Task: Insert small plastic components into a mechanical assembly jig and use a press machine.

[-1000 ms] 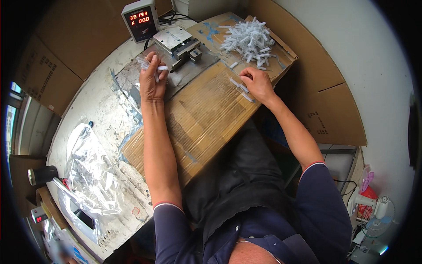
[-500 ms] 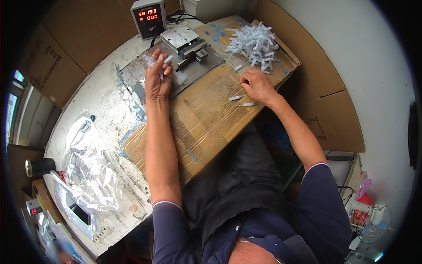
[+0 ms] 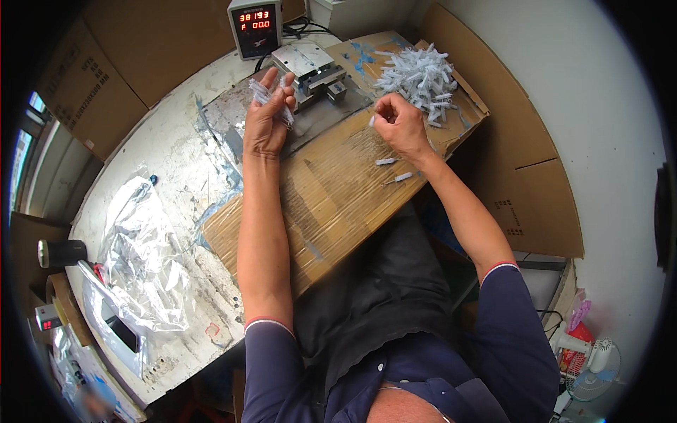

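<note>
My left hand (image 3: 266,123) is palm up beside the metal fixture (image 3: 310,74), its fingers curled around several small translucent white plastic tubes (image 3: 261,92). One of these tubes hangs below the fingers with a thin end showing. Over the cardboard, just in front of a heap of the same tubes (image 3: 419,81), my right hand (image 3: 402,127) is closed in a pinch. A single white tube (image 3: 372,121) sticks out at its fingertips. Two loose tubes, one nearer the middle (image 3: 385,161) and one nearer the edge (image 3: 403,176), lie on the cardboard (image 3: 331,204) below that hand.
Behind the fixture stands a counter box (image 3: 255,29) with a red lit display and black cables. A clear plastic bag (image 3: 144,261), a phone (image 3: 123,333) and a dark cylinder (image 3: 62,254) occupy the left side. Cardboard walls (image 3: 106,70) border the table; a fan (image 3: 596,366) stands lower right.
My right hand has lifted and moved away from the cardboard's near edge, with a tube now showing at its fingertips. The fingers of my left hand have loosened slightly. The whole view has shifted a little.
</note>
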A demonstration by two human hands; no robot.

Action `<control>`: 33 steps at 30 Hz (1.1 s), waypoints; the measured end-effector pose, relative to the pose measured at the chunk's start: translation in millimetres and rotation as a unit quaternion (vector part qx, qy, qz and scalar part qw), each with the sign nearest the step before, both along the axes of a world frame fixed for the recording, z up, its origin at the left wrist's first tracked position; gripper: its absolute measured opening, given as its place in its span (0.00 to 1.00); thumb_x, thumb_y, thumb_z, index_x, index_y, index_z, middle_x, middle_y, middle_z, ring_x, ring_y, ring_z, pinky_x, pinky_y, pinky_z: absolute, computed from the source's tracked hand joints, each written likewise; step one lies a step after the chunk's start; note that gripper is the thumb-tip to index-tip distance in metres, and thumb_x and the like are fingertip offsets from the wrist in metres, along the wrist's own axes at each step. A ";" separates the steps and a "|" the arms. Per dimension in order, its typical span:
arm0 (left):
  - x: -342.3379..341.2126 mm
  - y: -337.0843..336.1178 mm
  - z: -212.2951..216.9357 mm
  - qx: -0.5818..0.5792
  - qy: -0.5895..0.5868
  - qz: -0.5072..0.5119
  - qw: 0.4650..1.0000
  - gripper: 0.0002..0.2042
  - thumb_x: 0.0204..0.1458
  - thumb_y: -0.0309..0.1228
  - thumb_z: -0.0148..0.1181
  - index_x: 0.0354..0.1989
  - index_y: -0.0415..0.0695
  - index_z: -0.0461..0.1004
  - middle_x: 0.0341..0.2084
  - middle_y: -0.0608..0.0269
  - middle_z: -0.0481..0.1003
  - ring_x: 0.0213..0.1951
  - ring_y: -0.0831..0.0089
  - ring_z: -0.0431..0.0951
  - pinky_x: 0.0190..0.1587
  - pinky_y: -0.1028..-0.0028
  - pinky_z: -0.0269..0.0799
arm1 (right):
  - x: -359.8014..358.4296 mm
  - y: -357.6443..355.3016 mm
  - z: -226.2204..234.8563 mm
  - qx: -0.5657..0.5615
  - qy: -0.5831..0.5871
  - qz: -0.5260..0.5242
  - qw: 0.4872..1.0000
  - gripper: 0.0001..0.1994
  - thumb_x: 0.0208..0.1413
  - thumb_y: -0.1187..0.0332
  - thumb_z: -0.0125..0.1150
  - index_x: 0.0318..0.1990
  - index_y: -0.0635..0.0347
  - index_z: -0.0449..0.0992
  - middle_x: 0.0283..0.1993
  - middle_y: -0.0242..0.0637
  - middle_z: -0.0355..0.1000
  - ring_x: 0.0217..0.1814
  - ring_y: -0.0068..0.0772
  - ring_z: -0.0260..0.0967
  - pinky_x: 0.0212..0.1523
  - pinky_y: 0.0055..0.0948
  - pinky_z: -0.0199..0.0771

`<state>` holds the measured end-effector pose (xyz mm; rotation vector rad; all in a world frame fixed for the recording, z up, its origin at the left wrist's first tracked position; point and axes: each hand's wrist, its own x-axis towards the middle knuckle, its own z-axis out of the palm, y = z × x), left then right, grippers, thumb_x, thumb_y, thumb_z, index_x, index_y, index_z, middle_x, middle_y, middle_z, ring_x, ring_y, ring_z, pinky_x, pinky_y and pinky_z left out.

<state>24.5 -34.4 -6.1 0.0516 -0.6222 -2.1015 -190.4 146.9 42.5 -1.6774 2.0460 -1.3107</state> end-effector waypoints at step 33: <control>-4.8 18.2 20.1 0.024 -0.240 0.250 0.938 0.21 0.66 0.52 0.56 0.41 0.43 0.75 0.22 0.68 0.70 0.15 0.82 0.60 0.15 0.80 0.52 | 35.4 -73.8 -29.9 0.091 -0.009 -0.133 0.987 0.09 0.44 0.65 0.66 0.26 0.63 0.83 0.26 0.41 0.81 0.28 0.34 0.79 0.35 0.31 0.77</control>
